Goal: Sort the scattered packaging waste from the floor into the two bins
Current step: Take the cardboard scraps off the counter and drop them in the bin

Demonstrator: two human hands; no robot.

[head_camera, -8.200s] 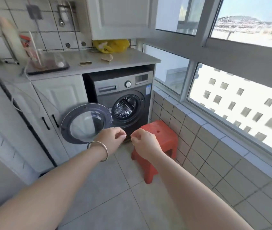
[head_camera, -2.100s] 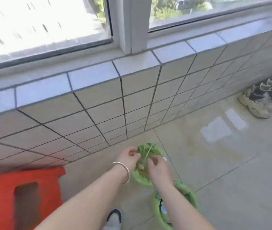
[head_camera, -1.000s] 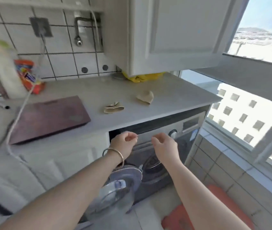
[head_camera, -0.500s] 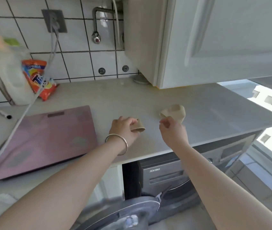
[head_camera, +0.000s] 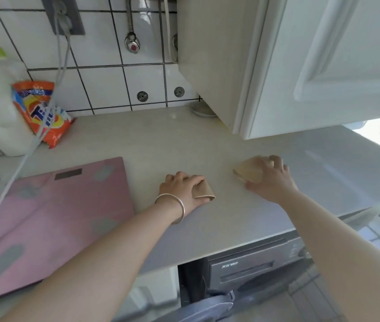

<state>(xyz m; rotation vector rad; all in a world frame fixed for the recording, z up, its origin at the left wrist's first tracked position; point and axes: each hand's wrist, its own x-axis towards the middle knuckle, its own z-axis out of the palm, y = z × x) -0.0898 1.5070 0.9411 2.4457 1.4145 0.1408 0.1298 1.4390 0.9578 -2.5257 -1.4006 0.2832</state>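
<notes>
Both hands now grip cardboard scraps (pale countertop).

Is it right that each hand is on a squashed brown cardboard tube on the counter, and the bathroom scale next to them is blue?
Almost. The scale is pink, not blue, as the head view shows. The rest holds: the left hand grips one squashed cardboard tube and the right hand covers the other tube, both on the counter.
</notes>
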